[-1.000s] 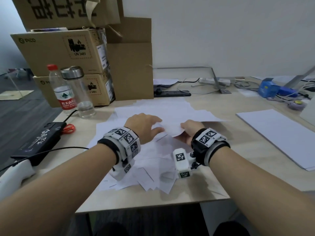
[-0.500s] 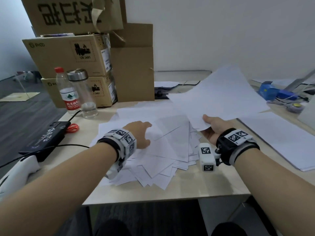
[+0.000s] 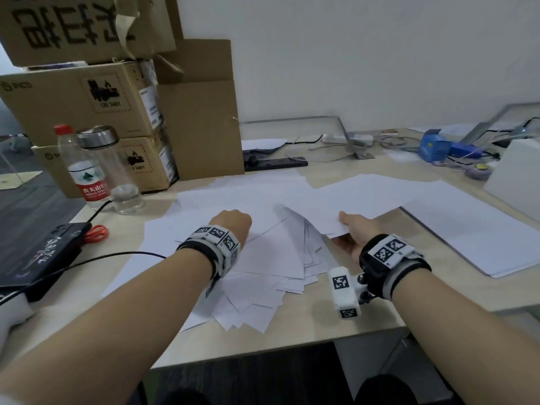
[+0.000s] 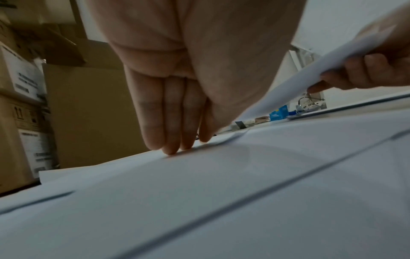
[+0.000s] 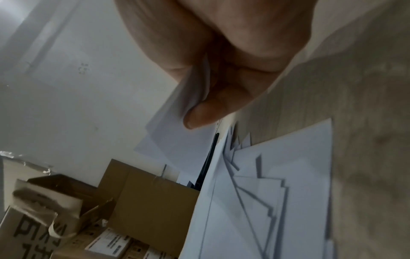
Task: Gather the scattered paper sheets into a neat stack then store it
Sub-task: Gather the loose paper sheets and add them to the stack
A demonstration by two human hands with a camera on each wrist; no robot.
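Note:
A loose spread of white paper sheets [image 3: 271, 258] covers the middle of the wooden desk [image 3: 327, 320]. My left hand [image 3: 233, 222] lies on the spread with straight fingers [image 4: 170, 140] pressing the top sheets [image 4: 221, 192]. My right hand [image 3: 355, 229] pinches the near edge of a white sheet [image 3: 365, 197], thumb on top, held low over the desk to the right of the pile. In the right wrist view the thumb [image 5: 199, 113] and curled fingers clamp that sheet [image 5: 175, 140]. A neat stack of paper [image 3: 479, 226] lies at the right.
Cardboard boxes [image 3: 87, 112] stand at the back left, with a water bottle [image 3: 84, 171] and a clear flask [image 3: 114, 171] before them. A black box [image 3: 38, 252] and red scissors [image 3: 96, 232] lie left. A power strip [image 3: 274, 163], cables and a blue box [image 3: 432, 147] sit behind.
My right hand picked a sheet off the pile, raised it high, and has now brought it down low toward the right. The left hand stayed pressing on the spread.

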